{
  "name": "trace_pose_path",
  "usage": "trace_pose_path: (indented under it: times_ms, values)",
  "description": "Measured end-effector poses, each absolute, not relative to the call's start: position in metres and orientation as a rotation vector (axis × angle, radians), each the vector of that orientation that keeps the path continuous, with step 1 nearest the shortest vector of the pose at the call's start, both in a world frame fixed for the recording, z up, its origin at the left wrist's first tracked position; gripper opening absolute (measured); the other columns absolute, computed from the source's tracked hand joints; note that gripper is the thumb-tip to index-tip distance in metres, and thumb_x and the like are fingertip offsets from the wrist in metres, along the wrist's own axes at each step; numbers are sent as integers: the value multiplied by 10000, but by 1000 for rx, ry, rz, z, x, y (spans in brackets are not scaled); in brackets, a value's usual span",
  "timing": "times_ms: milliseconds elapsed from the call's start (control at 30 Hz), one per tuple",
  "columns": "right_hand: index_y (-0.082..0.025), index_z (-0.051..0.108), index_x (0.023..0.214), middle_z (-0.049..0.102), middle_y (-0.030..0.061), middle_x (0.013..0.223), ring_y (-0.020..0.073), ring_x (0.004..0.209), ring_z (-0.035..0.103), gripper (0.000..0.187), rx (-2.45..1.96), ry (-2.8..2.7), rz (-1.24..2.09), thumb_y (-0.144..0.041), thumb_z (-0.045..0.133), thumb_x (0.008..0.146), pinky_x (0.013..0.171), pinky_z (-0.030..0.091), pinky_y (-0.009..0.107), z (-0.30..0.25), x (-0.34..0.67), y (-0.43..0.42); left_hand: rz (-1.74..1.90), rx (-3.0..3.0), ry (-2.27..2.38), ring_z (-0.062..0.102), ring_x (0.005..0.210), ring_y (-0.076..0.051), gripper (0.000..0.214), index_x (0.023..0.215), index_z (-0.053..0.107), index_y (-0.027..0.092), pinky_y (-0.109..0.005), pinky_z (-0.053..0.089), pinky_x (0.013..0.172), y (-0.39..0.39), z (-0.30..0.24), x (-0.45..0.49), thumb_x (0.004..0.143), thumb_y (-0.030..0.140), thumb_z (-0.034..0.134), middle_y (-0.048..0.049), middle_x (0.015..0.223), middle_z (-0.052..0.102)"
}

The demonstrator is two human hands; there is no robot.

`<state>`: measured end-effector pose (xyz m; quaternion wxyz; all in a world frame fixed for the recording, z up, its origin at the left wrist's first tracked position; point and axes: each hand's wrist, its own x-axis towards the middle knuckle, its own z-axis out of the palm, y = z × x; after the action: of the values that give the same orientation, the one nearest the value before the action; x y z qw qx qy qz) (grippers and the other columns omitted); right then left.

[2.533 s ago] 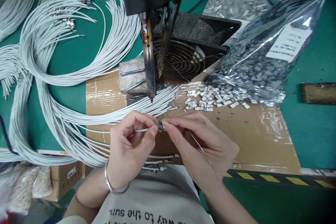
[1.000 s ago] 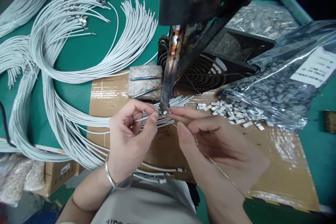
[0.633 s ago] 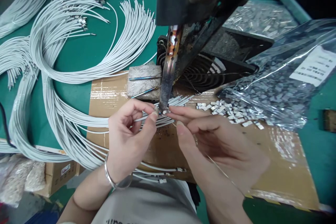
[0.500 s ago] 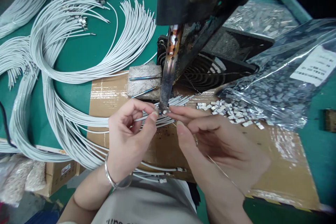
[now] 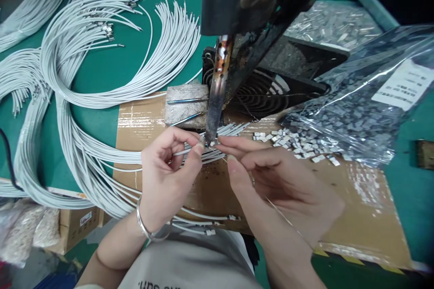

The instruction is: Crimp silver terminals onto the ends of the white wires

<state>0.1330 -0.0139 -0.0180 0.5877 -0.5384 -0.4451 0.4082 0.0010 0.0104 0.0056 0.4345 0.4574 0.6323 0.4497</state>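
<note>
My left hand [image 5: 171, 174] pinches a white cable [image 5: 179, 153] close to its end, thumb against forefinger. That end sits right at the tip of a soldering iron [image 5: 218, 86], which points down from a black holder. A small metal piece shows at the tip, too tiny to make out fully. From the other side, my right hand [image 5: 278, 180] holds a thin solder wire [image 5: 285, 217] between thumb and fingers. The wire runs back across the palm, and its front end reaches toward the tip. Beneath both hands lie more white cables [image 5: 125, 157] in a bundle.
Behind the iron stands a black fan [image 5: 267, 92], beside a grey block [image 5: 186, 99] with metal rods. Small metal connectors [image 5: 305, 144] lie heaped on the cardboard [image 5: 356, 216], near a plastic bag [image 5: 366, 108] full of parts. Coiled cable bundles [image 5: 101, 95] cover the left.
Both hands keep almost the same pose at the iron tip. The camera view has shifted slightly.
</note>
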Motion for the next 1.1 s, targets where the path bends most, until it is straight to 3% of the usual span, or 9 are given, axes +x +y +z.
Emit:
trace_pose_path:
  times_ms: [667,1100]
  values:
    - [-223,685,814,836,8,1066,132,995,814,200,-1246,-1027,918,-45,731,894,898,641,196,-16,131,-13,1144,1149,1566,511,595,-93,139,766,693,193,-229,318,479,10,5,1,840,96,760,-15,826,755]
    - [-227,691,805,837,17,1063,176,1013,812,180,-1275,-1022,948,-85,747,899,923,641,284,-19,131,-15,1130,1167,1590,506,588,-98,134,749,691,187,-233,301,462,10,6,1,804,92,768,-23,800,751]
